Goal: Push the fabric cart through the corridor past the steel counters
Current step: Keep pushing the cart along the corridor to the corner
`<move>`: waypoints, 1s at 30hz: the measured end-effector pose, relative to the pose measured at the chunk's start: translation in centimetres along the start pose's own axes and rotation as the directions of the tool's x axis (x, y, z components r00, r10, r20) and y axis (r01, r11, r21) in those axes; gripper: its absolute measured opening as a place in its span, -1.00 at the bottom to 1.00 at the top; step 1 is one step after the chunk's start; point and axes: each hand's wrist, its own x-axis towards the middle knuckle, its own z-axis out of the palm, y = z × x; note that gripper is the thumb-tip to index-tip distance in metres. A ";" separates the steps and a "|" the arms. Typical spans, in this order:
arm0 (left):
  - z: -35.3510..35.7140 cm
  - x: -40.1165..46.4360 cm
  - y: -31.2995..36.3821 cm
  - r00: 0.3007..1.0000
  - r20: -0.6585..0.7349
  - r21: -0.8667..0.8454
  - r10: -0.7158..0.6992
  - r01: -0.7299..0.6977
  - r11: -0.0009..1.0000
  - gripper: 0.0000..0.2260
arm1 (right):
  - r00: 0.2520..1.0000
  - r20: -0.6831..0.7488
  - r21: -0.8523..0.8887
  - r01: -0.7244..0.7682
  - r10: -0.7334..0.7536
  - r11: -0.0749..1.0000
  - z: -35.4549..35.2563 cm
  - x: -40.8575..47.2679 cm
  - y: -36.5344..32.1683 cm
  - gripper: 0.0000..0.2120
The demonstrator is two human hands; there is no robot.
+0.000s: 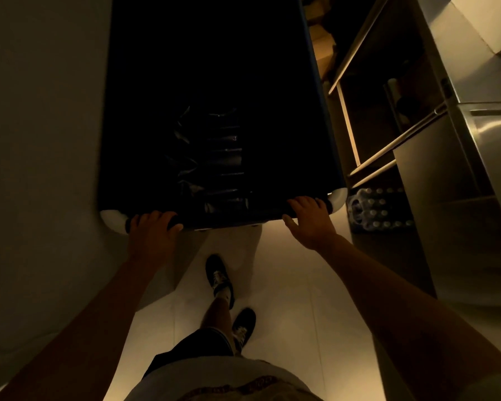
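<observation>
Dim corridor, steel table point(475, 140) on my right. I see the fabric cart point(214, 82) straight ahead; left hand point(152, 230) and right hand point(310, 219) both curled over its near rim.

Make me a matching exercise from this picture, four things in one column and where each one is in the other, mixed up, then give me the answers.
Things:
1. left hand
2. right hand
3. pack of bottles
4. wall

Places:
A. on the floor under the steel counter, right of the cart
B. gripping the fabric cart rim near its right corner
C. along the cart's left side
D. gripping the cart rim near its left corner

Pairs: 1-D, 2-B, 3-A, 4-C
</observation>
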 end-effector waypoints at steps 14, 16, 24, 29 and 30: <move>2.3 7.5 -0.1 0.961 -0.274 0.105 -0.026 0.056 0.993 -0.73 | 0.998 -0.057 -0.103 -0.016 0.011 0.995 -0.1 7.9 0.2 -0.57; 2.1 9.0 0.0 0.960 -0.278 0.097 -0.023 0.052 0.994 -0.73 | 0.998 -0.060 -0.109 -0.022 0.015 0.994 -0.4 9.3 0.5 -0.57; 0.6 15.4 -0.2 0.947 -0.319 0.069 -0.030 0.055 0.996 -0.72 | 0.995 -0.096 -0.137 -0.027 0.013 0.990 -1.8 16.0 0.4 -0.57; 0.0 19.0 0.0 0.954 -0.299 0.070 -0.032 0.056 0.996 -0.71 | 0.997 -0.075 -0.127 -0.032 0.023 0.991 -2.4 19.2 0.8 -0.61; -0.3 19.8 0.0 0.957 -0.290 0.075 -0.029 0.053 0.996 -0.71 | 0.997 -0.072 -0.124 -0.027 0.018 0.992 -2.6 19.9 0.8 -0.62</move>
